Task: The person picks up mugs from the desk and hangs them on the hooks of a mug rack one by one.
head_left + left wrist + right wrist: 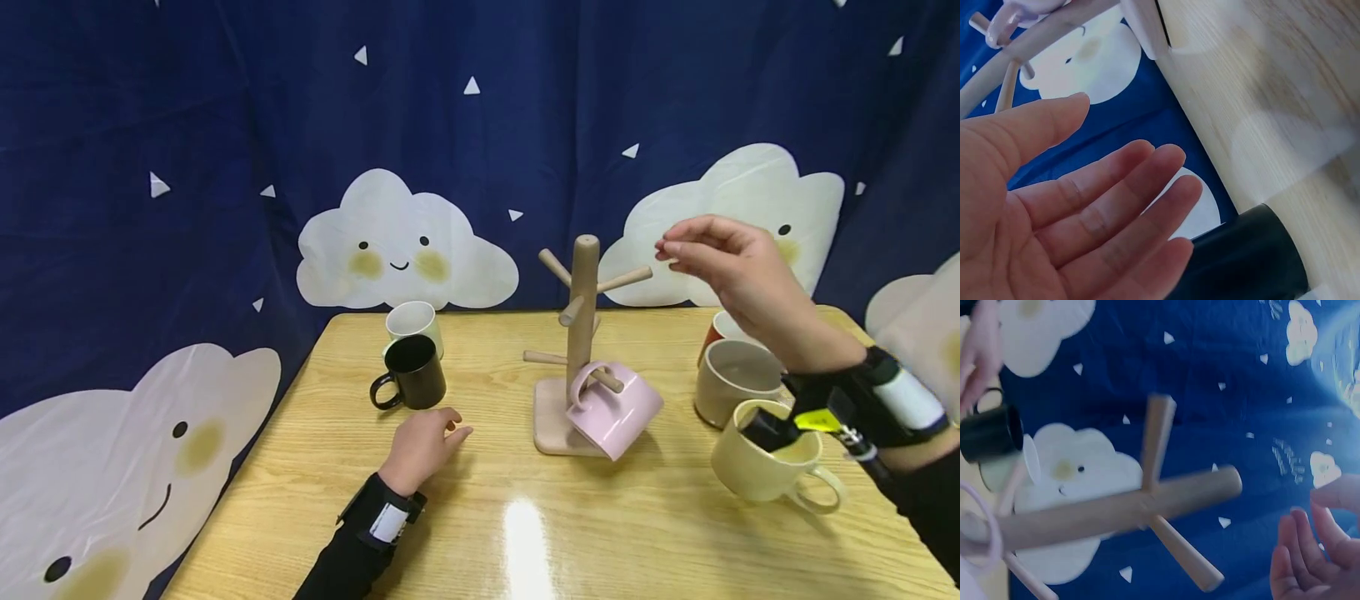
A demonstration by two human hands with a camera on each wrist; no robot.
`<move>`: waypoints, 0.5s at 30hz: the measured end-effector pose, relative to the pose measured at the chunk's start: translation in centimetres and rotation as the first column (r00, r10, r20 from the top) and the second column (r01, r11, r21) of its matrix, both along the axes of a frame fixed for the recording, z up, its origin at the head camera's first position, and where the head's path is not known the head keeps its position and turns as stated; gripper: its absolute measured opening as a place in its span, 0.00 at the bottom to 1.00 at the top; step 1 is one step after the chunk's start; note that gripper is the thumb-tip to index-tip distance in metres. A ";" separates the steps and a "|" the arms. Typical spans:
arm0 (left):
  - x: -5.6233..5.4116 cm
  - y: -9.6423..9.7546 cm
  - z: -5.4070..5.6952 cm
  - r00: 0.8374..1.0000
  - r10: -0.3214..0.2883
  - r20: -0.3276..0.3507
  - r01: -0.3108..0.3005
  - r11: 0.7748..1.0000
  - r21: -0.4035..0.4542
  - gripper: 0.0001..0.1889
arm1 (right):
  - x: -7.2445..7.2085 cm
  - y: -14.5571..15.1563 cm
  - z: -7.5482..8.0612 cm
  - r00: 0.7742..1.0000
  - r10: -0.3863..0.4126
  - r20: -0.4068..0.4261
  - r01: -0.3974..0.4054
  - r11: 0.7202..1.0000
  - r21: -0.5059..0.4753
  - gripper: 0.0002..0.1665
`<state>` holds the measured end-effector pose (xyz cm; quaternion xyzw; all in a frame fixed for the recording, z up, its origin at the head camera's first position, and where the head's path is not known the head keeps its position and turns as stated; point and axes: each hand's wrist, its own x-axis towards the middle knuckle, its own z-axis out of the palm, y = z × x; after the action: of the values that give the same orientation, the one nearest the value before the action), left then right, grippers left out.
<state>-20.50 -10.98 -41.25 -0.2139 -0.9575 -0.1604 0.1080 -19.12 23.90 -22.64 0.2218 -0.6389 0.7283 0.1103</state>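
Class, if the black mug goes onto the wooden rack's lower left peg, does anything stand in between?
Nothing visible does: between the black mug and that bare peg, the head view shows only tabletop, with the left grip nearer the viewer.

Glossy pink mug (626,412), smooth wooden rack (583,312)

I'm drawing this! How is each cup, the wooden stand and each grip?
Wooden stand: upright
Pink mug: hanging tilted by its handle
Black mug: upright
Pale green mug: upright, partly hidden
Gray-beige mug: upright
Yellow mug: upright
Red mug: upright, partly hidden
Left grip: holding nothing
Right grip: in the air, holding nothing
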 end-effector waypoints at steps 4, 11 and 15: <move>0.0 0.0 0.1 1.000 -0.007 0.017 0.007 1.000 -0.005 0.14 | -2.1 -0.1 1.8 0.995 -0.070 0.070 0.056 0.981 0.187 0.06; 0.1 0.4 0.1 1.000 -0.027 0.015 0.027 1.000 -0.015 0.14 | -4.5 -1.3 3.1 0.988 -0.150 0.044 0.108 0.858 0.502 0.10; 0.2 0.6 0.1 0.999 -0.039 0.011 0.039 0.999 -0.015 0.13 | -5.3 -1.7 3.4 0.996 -0.069 0.051 0.031 0.844 0.536 0.12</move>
<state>-20.29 -10.42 -41.14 -0.2327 -0.9548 -0.1565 0.0982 -24.37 22.22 -19.26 0.2021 -0.8252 0.5258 0.0415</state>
